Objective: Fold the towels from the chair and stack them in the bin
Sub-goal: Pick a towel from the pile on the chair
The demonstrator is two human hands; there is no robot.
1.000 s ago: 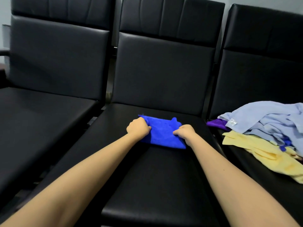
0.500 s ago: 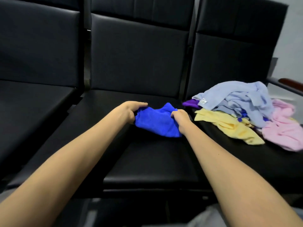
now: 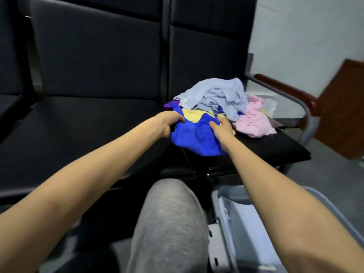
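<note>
1. The left hand (image 3: 169, 123) grips the blue towel (image 3: 197, 136) at its left edge, fingers curled over the cloth.
2. The towel hangs bunched between both hands, above the front of the chair seat (image 3: 275, 146) and just before the towel pile (image 3: 216, 95).
3. The right hand (image 3: 221, 128) clutches the towel's right edge, fingers curled into it.
4. The grey bin (image 3: 232, 191) stands on the floor below the right forearm.

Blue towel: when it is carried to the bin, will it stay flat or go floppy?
Probably floppy: the blue towel sags and bunches between the left hand and right hand gripping its sides. Likely light, since finger grips alone seem to hold it. Its fuzzy surface should not slip easily.
</note>
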